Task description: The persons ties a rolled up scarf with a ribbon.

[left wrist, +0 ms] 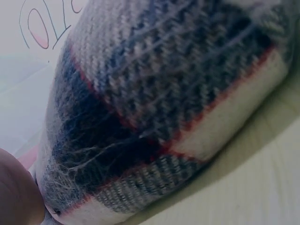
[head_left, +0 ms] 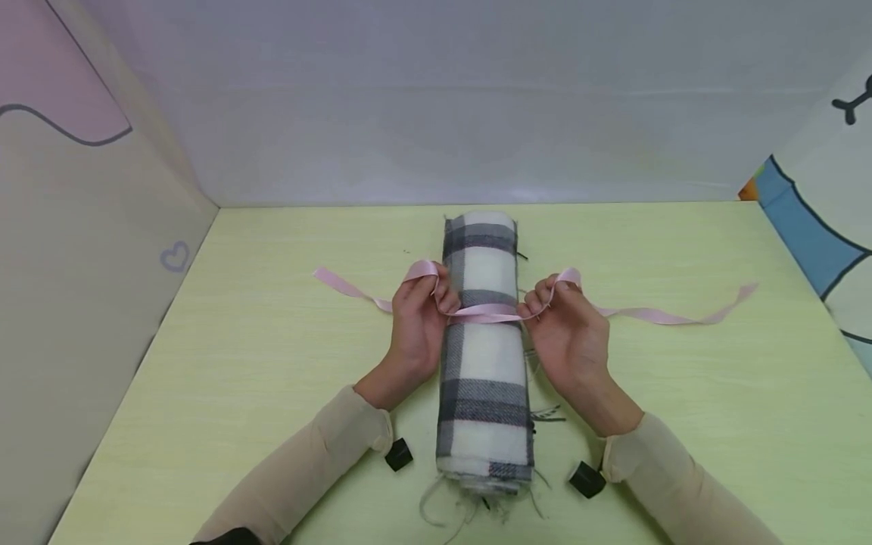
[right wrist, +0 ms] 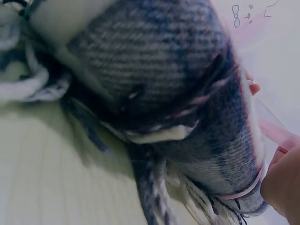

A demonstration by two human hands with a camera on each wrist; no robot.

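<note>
A rolled plaid scarf (head_left: 485, 356), white with grey-black bands, lies lengthwise on the pale green table (head_left: 272, 363). A pink ribbon (head_left: 487, 313) runs across its middle. My left hand (head_left: 418, 314) pinches the ribbon at the roll's left side, my right hand (head_left: 562, 318) pinches it at the right side. Loose ribbon ends trail left (head_left: 347, 288) and right (head_left: 681, 314). In the left wrist view the scarf (left wrist: 164, 108) fills the frame. The right wrist view shows the scarf (right wrist: 159, 89), its fringe and the ribbon (right wrist: 241, 192) beside my fingers (right wrist: 283, 185).
Grey and patterned panels wall the table on the left (head_left: 82, 265), back (head_left: 443, 98) and right (head_left: 817, 219). Small black wrist cameras (head_left: 398, 454) (head_left: 587, 478) sit under both wrists. Fringe (head_left: 470, 503) hangs at the scarf's near end.
</note>
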